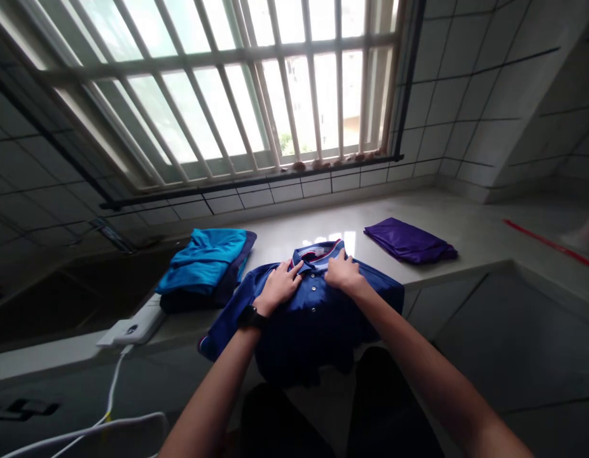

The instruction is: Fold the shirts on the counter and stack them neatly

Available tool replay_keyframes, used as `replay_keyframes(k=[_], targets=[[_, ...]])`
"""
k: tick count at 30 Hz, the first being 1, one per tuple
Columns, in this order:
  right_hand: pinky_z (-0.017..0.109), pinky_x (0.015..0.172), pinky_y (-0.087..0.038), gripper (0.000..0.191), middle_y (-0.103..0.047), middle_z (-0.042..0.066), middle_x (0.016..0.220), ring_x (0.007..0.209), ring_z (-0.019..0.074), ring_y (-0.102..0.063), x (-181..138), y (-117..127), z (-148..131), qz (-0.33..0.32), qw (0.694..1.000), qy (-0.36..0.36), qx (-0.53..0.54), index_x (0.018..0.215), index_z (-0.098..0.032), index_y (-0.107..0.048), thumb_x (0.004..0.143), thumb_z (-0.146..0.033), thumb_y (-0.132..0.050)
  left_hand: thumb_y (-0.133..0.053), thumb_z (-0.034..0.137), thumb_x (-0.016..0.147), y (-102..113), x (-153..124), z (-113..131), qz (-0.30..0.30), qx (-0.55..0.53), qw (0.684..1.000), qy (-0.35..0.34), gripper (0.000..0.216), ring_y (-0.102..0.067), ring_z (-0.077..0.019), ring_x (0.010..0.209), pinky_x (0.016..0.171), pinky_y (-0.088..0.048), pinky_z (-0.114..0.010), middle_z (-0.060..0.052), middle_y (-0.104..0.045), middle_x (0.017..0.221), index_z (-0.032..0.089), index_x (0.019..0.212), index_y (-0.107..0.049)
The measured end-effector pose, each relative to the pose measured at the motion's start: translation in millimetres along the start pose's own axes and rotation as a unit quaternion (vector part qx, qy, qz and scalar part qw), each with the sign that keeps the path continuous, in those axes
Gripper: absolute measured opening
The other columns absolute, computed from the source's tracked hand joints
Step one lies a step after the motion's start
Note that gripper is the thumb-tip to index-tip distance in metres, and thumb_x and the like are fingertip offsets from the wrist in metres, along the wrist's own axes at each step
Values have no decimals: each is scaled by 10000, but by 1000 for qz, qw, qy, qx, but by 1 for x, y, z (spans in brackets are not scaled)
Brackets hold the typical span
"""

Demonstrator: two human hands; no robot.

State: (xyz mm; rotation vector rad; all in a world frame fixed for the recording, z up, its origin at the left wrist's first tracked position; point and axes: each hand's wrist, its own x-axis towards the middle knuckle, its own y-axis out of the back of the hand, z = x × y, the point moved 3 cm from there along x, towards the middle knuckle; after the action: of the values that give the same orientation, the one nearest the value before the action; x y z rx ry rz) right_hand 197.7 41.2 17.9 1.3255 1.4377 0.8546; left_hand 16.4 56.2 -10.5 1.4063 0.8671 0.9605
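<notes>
A dark blue polo shirt (306, 324) lies front up over the counter's edge, its lower part hanging down in front. Red and white trim runs along its collar, and a short row of buttons goes down the chest. My left hand (280, 284), with a black watch on the wrist, rests on the shirt at the left of the collar, fingers spread. On the collar's right side lies my right hand (343, 271), thumb and fingers apart, touching the cloth. The undersides of both hands are hidden.
Left of the shirt, a folded bright blue garment (203, 257) tops a dark pile beside the sink (60, 292). A folded purple cloth (409, 242) lies right. A white power strip (139, 326) with a cable sits at the counter's edge. A barred window (218, 60) is behind.
</notes>
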Motion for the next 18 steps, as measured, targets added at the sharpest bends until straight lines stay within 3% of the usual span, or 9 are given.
replay_keyframes(k=[2, 5, 9, 12, 14, 18], targets=[[654, 1136, -362, 636, -103, 209, 1741, 1540, 470, -253, -6, -9, 0, -18, 1000, -24, -6, 1606, -153, -411, 998, -324, -483, -341, 335, 1061, -5, 5, -7, 1, -4, 1000, -2, 531, -485, -274, 1460, 1193, -413, -433, -141, -485, 1599, 253, 1571, -466], [696, 1169, -267, 650, -91, 177, 1748, 1577, 449, -164, 1, -14, -5, -40, 998, -46, -16, 1668, -223, -273, 1027, -244, -384, -354, 233, 1027, -6, 20, -14, -12, -22, 999, -26, 556, -468, -248, 1477, 1216, -389, -394, -116, -503, 1595, 241, 1571, -469], [718, 1184, -186, 643, -55, 166, 1753, 1585, 450, -120, 25, -13, -11, -40, 997, -61, -17, 1680, -272, -220, 1056, -301, -374, -376, 204, 1004, 2, 30, -18, -28, -50, 998, -28, 578, -520, -232, 1435, 1204, -396, -352, -126, -541, 1561, 204, 1577, -458], [722, 1180, -174, 645, -40, 156, 1758, 1583, 458, -109, 41, -10, -8, -40, 998, -53, -23, 1676, -305, -225, 1064, -391, -406, -484, 302, 995, 12, 12, -30, 8, -39, 999, 26, 620, -511, -258, 1441, 1197, -403, -360, -164, -534, 1561, 143, 1590, -413], [701, 1187, -189, 643, -52, 137, 1762, 1582, 452, -120, 52, -7, -4, -45, 998, -28, -32, 1670, -329, -241, 1057, -394, -425, -573, 349, 958, 18, -10, -45, 39, 3, 995, 87, 645, -510, -303, 1434, 1188, -407, -392, -210, -563, 1518, 84, 1536, -465], [665, 1191, -225, 646, -74, 109, 1764, 1581, 432, -155, 75, -2, 6, -50, 996, 24, -67, 1665, -379, -227, 1049, -372, -423, -509, 230, 964, 26, -50, -68, 45, 29, 985, 164, 359, -678, -256, 1174, 990, -527, -317, -137, -716, 1258, 177, 1276, -680]])
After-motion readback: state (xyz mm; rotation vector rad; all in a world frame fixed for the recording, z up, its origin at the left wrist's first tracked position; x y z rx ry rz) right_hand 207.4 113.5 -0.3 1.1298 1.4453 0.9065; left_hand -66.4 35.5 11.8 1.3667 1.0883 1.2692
